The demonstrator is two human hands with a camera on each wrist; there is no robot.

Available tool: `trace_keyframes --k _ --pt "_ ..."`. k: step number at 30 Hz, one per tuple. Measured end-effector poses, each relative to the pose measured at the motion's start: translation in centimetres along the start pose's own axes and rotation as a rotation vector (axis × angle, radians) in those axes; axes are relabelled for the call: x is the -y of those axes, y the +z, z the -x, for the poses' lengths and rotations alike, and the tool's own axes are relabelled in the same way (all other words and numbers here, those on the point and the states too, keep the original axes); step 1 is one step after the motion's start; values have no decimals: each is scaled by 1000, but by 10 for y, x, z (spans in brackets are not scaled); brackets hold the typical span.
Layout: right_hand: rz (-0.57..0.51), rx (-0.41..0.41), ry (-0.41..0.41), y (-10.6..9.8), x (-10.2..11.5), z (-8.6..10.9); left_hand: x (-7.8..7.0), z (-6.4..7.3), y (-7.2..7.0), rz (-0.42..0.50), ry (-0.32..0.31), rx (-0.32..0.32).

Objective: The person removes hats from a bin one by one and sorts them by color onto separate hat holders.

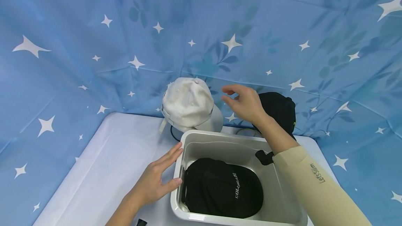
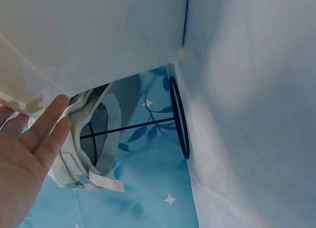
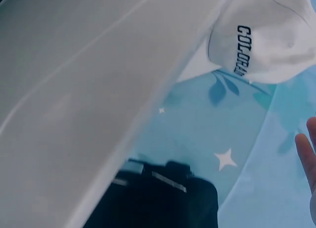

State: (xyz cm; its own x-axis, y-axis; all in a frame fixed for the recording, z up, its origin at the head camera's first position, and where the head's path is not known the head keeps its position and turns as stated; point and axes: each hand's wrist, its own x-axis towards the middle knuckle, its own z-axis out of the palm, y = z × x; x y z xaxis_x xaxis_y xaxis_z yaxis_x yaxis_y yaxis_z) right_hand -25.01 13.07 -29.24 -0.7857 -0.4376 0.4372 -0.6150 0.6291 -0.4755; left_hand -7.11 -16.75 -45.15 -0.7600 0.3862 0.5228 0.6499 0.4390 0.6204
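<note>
My left hand (image 1: 154, 180) rests with straight, spread fingers against the left rim of a pale plastic bin (image 1: 177, 193). A black cap (image 1: 216, 187) lettered COLORADO lies in the bin. Past the bin's far rim, my right hand (image 1: 243, 102) hovers with loosely bent fingers and holds nothing. It is between a white cap (image 1: 188, 102) on its left and another black cap (image 1: 277, 111), partly hidden by the right forearm. In the left wrist view, the white cap (image 2: 74, 164) hangs on a black wire stand (image 2: 178, 117). The right wrist view shows lettering on the white cap (image 3: 271, 35).
The bin stands on a white-covered table (image 1: 119, 149). Behind it hangs a blue curtain (image 1: 176, 51) with white stars. A yellowish ring (image 1: 248, 130) shows beneath the right-hand black cap. A small black object (image 1: 142, 222) lies by the table's front edge.
</note>
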Motion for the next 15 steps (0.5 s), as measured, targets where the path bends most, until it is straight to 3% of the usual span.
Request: trace_keyframes --k 15 --pt "91 -12 -83 -33 -4 21 -1 0 1 19 2 -7"
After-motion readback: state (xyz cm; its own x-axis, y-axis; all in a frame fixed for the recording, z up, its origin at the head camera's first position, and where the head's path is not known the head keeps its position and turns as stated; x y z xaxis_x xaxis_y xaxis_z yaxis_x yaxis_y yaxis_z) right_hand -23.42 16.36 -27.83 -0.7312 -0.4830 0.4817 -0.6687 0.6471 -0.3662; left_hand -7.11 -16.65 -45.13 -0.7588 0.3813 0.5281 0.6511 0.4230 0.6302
